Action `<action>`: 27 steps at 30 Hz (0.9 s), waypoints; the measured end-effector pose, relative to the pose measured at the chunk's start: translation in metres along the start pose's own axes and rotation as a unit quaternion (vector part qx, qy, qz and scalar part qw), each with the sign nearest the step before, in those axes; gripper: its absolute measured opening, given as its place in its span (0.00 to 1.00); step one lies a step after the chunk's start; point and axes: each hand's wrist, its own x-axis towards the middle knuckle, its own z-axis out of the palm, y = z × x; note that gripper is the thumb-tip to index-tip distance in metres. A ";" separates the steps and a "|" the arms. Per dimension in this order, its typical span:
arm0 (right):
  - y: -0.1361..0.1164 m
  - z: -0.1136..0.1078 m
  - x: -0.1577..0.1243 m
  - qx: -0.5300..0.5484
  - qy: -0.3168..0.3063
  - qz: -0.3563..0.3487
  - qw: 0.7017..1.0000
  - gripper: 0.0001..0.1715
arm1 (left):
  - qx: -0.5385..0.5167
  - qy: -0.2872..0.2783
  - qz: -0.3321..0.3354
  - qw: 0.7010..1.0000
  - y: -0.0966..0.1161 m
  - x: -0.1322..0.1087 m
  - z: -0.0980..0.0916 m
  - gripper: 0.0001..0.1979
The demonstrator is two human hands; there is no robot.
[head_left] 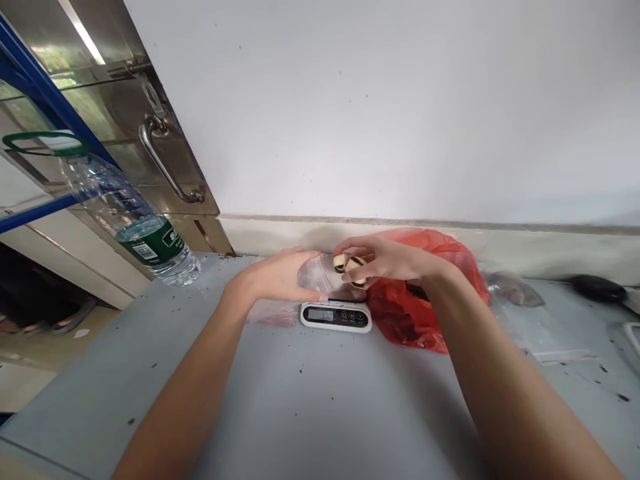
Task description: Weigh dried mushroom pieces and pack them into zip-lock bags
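Note:
My left hand [283,277] curves around a small clear zip bag [320,277], its thumb and fingers at the sides of the bag over the scale. My right hand [387,259] pinches small cream-and-dark rolled pieces [354,268] in its fingertips, right beside the bag. I cannot tell exactly what the pieces are. Below both hands sits a white digital scale [336,317] with a black front panel and a lit display; its platform is mostly hidden. A red plastic bag [413,323] lies behind and under my right wrist, with dark contents partly showing.
Flat zip bags [274,313] lie left of the scale. On the right are a clear bag with brown contents [515,291] and a black rounded object [599,288]. A large water bottle [155,243] stands at the grey table's [300,407] left edge. A white wall [400,120] rises behind.

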 end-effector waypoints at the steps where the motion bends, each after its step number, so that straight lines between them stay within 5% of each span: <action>1: -0.001 0.000 0.000 -0.005 -0.006 -0.013 1.000 0.21 | -0.013 0.009 0.012 1.000 0.001 0.002 0.002 0.35; 5: -0.004 0.005 0.006 -0.011 0.007 -0.055 0.998 0.22 | -0.054 0.026 0.017 0.998 0.001 0.007 0.007 0.33; 10: -0.006 0.016 0.013 0.028 0.134 -0.070 0.988 0.18 | -0.096 0.043 0.024 0.994 -0.002 0.007 0.006 0.33; 17: -0.023 0.020 -0.005 0.093 0.160 -0.175 0.967 0.18 | -0.181 0.082 0.067 0.978 -0.006 0.000 -0.007 0.31; 20: -0.027 0.017 -0.014 0.045 0.203 -0.239 0.948 0.09 | -0.219 0.088 0.073 0.969 -0.010 -0.004 -0.012 0.37; 24: -0.024 0.011 -0.020 -0.085 0.221 -0.277 0.931 0.18 | -0.263 0.116 0.100 0.953 -0.013 -0.007 -0.013 0.38; 27: -0.021 0.007 -0.025 -0.115 0.188 -0.292 0.931 0.13 | -0.325 0.088 0.128 0.933 -0.010 -0.007 -0.012 0.40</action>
